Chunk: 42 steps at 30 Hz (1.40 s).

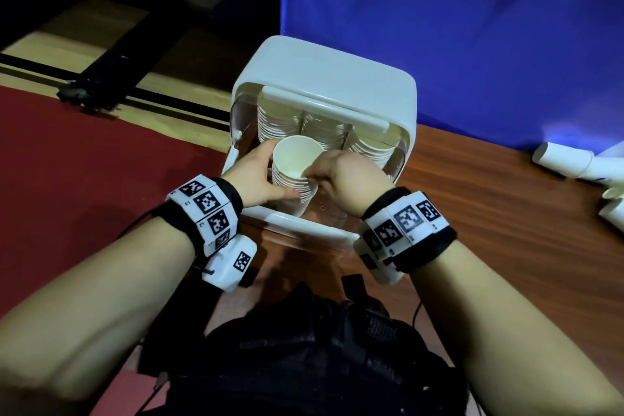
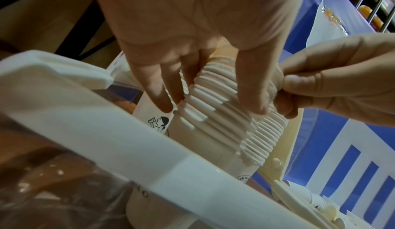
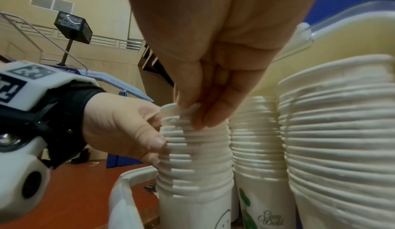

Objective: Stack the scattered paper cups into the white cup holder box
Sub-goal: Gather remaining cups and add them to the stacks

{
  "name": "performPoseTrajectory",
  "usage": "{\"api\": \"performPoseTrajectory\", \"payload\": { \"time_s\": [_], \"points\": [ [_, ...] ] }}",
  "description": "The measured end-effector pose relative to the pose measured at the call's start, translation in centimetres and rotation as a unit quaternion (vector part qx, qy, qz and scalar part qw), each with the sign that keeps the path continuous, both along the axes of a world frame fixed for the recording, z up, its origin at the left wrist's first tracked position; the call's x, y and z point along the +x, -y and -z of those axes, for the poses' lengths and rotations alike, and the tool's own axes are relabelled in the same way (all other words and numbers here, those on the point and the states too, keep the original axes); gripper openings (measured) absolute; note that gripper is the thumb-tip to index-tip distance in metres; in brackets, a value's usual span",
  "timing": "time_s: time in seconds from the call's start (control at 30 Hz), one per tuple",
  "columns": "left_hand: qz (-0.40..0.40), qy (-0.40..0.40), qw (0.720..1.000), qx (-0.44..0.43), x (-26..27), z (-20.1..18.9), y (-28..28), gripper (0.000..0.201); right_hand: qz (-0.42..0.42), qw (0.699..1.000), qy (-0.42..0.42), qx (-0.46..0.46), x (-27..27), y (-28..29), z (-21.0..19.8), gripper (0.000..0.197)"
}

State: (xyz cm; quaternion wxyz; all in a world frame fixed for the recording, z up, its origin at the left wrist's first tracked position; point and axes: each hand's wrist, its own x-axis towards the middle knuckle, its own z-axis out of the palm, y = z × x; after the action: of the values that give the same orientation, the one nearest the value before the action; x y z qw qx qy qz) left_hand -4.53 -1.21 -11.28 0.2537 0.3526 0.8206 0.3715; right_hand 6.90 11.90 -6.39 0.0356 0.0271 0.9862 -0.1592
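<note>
Both hands at the near left compartment of the white cup holder box (image 1: pixel 324 78), which stands on the wooden worktop (image 1: pixel 489 213) with its lid raised. Left hand (image 1: pixel 256 176) wraps the stack of paper cups (image 1: pixel 293 172) from the left, fingers (image 2: pixel 162 97) and thumb curled against the stacked rims. Right hand (image 1: pixel 344 176) pinches the rim of the top cup at its right side, fingertips (image 3: pixel 198 114) closed on the rim. Stack upright, base inside the box. More cup stacks (image 1: pixel 368 149) fill the far and right compartments. Loose paper cups (image 1: pixel 564 159) lie on their sides at the far right of the worktop, against the blue backdrop (image 1: pixel 472 27)
</note>
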Motion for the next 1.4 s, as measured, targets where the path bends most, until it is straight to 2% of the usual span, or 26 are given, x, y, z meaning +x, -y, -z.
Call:
{"api": "performPoseTrajectory", "payload": {
  "time_s": [0.13,0.2,0.3,0.33,0.4,0.47,0.53,0.67,0.97,1.13,1.27,1.4],
  "points": [
    [-0.003,0.003,1.000,-0.013,-0.2,-0.1,-0.1,0.089,0.027,0.999,0.025,-0.034,-0.8,0.1,0.7,0.028],
    [0.000,0.005,1.000,-0.024,-0.2,-0.2,-0.1,0.090,0.044,0.997,-0.004,-0.058,-0.3,-0.1,0.9,0.032],
    [0.014,-0.005,0.998,-0.060,-0.2,-0.4,0.1,0.092,0.117,0.986,-0.068,-0.099,0.9,-0.9,1.0,0.048],
    [0.017,-0.012,0.997,-0.071,-0.2,-0.4,0.1,0.092,0.148,0.982,-0.065,-0.101,1.2,-1.2,1.2,0.051],
    [0.021,-0.023,0.995,-0.090,-0.2,-0.3,0.2,0.092,0.182,0.980,0.002,-0.079,1.4,-1.4,1.8,0.051],
    [0.027,-0.034,0.992,-0.122,-0.3,-0.3,0.3,0.091,0.174,0.978,0.089,-0.073,1.2,-1.1,2.7,0.052],
    [0.035,-0.050,0.986,-0.158,-0.2,-0.4,0.2,0.091,0.171,0.970,0.142,-0.097,0.6,-0.7,3.6,0.054],
    [0.036,-0.079,0.978,-0.187,-0.4,-0.2,-0.1,0.092,0.175,0.960,0.177,-0.126,-0.6,-0.3,4.6,0.046],
    [0.000,-0.111,0.974,-0.200,-1.9,-0.6,-1.1,0.082,0.175,0.964,0.151,-0.131,-2.7,-0.3,4.8,0.044],
    [0.009,-0.108,0.972,-0.207,-2.4,-1.0,-1.6,0.079,0.191,0.964,0.144,-0.117,-3.3,-0.6,5.0,0.044],
    [0.011,-0.102,0.971,-0.216,-2.6,-0.9,-1.3,0.080,0.194,0.960,0.141,-0.142,-3.2,-0.9,5.0,0.045],
    [-0.001,-0.112,0.961,-0.252,-2.1,-2.1,0.0,0.064,0.213,0.953,0.139,-0.165,-2.0,-1.1,4.3,0.033]
  ]
}}
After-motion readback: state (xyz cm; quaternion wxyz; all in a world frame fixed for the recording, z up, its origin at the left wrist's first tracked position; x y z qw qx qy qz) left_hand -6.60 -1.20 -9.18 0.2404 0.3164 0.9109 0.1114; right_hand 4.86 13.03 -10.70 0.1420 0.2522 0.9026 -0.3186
